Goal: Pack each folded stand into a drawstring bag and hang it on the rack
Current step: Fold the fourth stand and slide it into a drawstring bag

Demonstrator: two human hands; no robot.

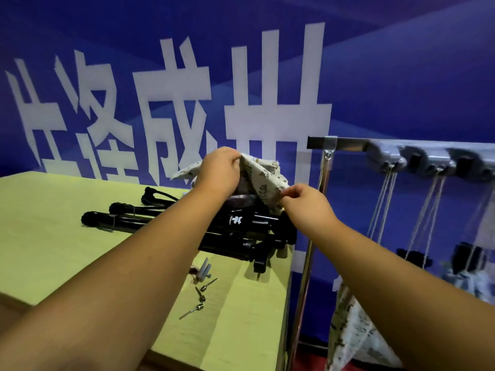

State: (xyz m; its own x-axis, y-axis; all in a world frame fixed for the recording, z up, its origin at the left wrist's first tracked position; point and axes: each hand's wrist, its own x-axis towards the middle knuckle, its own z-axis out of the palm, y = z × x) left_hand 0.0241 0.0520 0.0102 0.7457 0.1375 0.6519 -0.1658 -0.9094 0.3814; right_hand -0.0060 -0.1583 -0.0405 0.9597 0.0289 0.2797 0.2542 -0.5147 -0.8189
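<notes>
Cream bag (263, 178) pinched by two hands (left (220, 167), right (308, 202)), three pins (200, 294) nearby.

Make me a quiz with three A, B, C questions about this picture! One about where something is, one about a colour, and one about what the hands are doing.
1. Where do the stands lie?
A on the table
B on a chair
C in a box

2. What colour is the table top?
A red
B yellow-green
C white

3. What are the left hand and right hand doing?
A both hang empty
B both hold the bag
C both hold a cup

Answers:
1 A: the black stands rest in a pile on the table.
2 B: its top is yellow-green.
3 B: each hand pinches the bag's cloth above the stands.
</notes>
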